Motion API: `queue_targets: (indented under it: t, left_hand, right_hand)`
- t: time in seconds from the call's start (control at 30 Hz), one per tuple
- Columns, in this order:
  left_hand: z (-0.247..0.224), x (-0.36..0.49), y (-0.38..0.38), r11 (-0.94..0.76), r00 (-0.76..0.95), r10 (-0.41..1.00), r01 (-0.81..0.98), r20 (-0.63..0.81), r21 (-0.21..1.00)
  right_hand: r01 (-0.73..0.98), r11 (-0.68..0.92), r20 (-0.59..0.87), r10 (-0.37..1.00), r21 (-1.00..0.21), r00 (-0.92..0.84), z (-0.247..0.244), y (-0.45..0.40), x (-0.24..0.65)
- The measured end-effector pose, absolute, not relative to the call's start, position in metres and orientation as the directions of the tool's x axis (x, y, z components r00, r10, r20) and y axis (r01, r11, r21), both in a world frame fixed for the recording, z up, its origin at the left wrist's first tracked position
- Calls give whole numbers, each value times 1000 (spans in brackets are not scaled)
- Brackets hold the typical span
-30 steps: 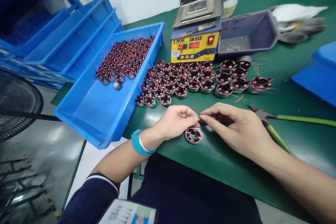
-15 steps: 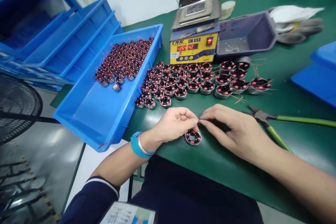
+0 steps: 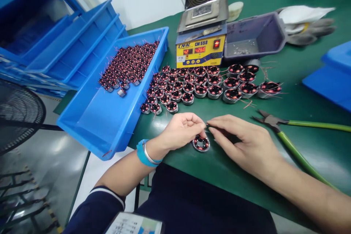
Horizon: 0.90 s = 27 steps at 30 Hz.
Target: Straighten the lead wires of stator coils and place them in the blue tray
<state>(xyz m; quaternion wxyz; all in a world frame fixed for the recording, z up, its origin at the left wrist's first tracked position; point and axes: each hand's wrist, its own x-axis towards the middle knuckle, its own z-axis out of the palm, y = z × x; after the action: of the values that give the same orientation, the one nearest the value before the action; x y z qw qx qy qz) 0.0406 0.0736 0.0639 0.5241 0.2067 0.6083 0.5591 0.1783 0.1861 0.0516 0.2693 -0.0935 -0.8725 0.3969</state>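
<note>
My left hand [image 3: 186, 128] is closed in a pinch at the upper edge of a motor stator [image 3: 201, 144], a ring with copper windings and a dark core. Its thumb and forefinger seem to grip the stator's thin lead wires, mostly hidden by the fingers. Just to the right, my right hand [image 3: 244, 139] holds its thumb and forefinger slightly apart beside the left fingertips. A small dark tip shows near that forefinger, too small to make out. Behind both hands stand rows of similar stators [image 3: 215, 91] with loose wire ends.
Green-handled cutting pliers [image 3: 276, 121] lie beyond my right hand. At the left, a blue bin [image 3: 93, 113] holds many small stators. A yellow solder pot [image 3: 201, 54] with lit digits stands behind the rows, beside a dark tray [image 3: 255, 36] and a grey glove [image 3: 315, 33].
My right thumb and forefinger have parted from their pinch near the left fingertips. The left hand keeps its pinch over the stator. The view has shifted slightly.
</note>
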Motion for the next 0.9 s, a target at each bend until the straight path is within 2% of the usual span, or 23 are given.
queue_targets:
  t: [0.3,0.4,0.5,0.63,0.67,0.7,0.73,0.8,0.83,0.87,0.9]
  left_hand:
    - [64,40,73,289,-359,847,-308,-392,907]
    - [65,39,73,294,-346,850,-315,-397,903]
    - [65,38,73,300,-328,853,-327,-405,896]
    - [63,36,72,275,-288,885,-309,-365,910]
    - [62,35,72,270,-276,893,-301,-355,915]
    - [62,35,71,267,-264,900,-294,-346,918]
    - [61,35,71,266,-255,905,-287,-341,920]
    - [61,34,70,276,-229,911,-277,-342,921]
    - [61,34,69,285,-215,913,-272,-347,919]
    - [61,34,69,296,-200,914,-268,-353,917]
    - [61,33,68,305,-183,915,-264,-358,915]
  right_hand:
    - [-31,660,371,383,-751,-846,49,187,180]
    - [-78,701,417,328,-709,-848,46,186,182]
    - [-117,814,516,242,-569,-822,45,190,184]
    - [-179,953,612,8,-243,-791,47,202,185]
    - [-209,958,607,-48,-197,-793,48,205,184]
    - [-229,952,591,-69,-200,-804,49,206,184]
    - [-230,935,560,-43,-269,-827,50,207,183]
    - [-142,795,382,120,-590,-917,53,205,180]
    - [-43,633,210,191,-773,-959,54,203,179]
    - [77,433,21,216,-898,-976,55,201,177]
    - [187,247,-144,185,-951,-972,55,199,176]
